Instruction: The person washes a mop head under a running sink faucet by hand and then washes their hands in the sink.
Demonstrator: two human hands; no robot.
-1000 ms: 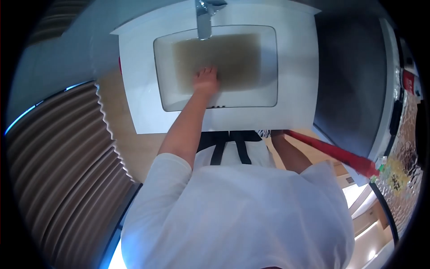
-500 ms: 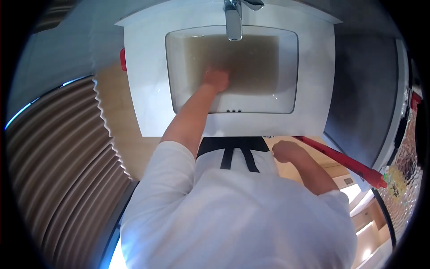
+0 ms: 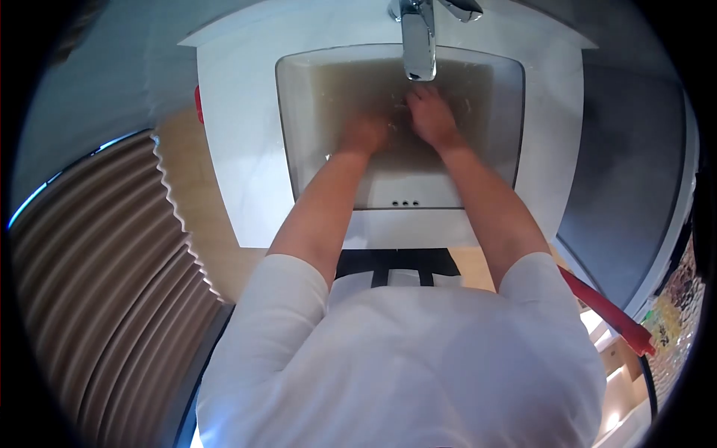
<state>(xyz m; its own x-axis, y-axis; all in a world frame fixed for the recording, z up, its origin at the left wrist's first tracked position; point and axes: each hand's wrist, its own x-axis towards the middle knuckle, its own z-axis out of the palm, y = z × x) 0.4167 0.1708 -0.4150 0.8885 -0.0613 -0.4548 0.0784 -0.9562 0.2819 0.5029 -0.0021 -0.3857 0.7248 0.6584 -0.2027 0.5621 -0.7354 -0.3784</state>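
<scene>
Murky, brownish water [image 3: 418,160] stands in the white sink basin [image 3: 299,160]. My left hand [image 3: 364,134] is sunk in it left of the middle, its fingers blurred and hidden below the surface. Just under the chrome faucet [image 3: 419,45], my right hand [image 3: 431,118] reaches into the water with its fingers stretched forward and slightly apart. Their tips are partly under the surface. The two hands are close but apart. Small ripples and dark flecks show between them; I cannot make out any object there.
A white countertop [image 3: 239,149] surrounds the basin, with overflow holes [image 3: 405,203] on its near wall. A red pole-like thing [image 3: 609,310] slants at the lower right. A pleated brown curtain [image 3: 97,276] hangs on the left, and a red item [image 3: 199,104] sits at the counter's left edge.
My right hand has come up from beside my waist, over the counter edge, and into the water. My left hand stays in the basin. The view has shifted slightly.
</scene>
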